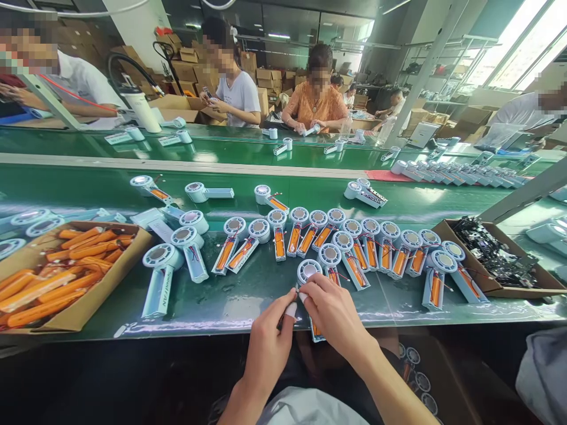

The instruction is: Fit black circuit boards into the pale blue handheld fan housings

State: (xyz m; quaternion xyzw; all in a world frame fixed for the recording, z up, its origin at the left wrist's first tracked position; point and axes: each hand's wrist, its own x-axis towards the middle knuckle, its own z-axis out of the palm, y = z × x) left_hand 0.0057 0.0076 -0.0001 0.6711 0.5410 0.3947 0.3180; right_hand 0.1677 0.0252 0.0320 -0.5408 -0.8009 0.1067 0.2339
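Observation:
Both hands meet at the table's front edge, over a pale blue handheld fan (309,270). Its round head points away from me, and its handle sticks out below my right hand. My left hand (271,333) is closed in a pinch just left of the fan, with white coverings on the fingertips. Something small and dark shows between its fingers, too hidden to name. My right hand (332,313) is bent over the fan, fingertips pinched together against my left ones; what they grip is hidden. Just beyond lies another open fan (329,255) with an orange battery in its handle.
Several fans with orange batteries (279,243) line the green table. At left stands a cardboard box (100,298) of orange batteries; at right, a box (491,287) of dark circuit boards. Across a green conveyor (212,154), co-workers handle parts. A metal post (518,183) slants at right.

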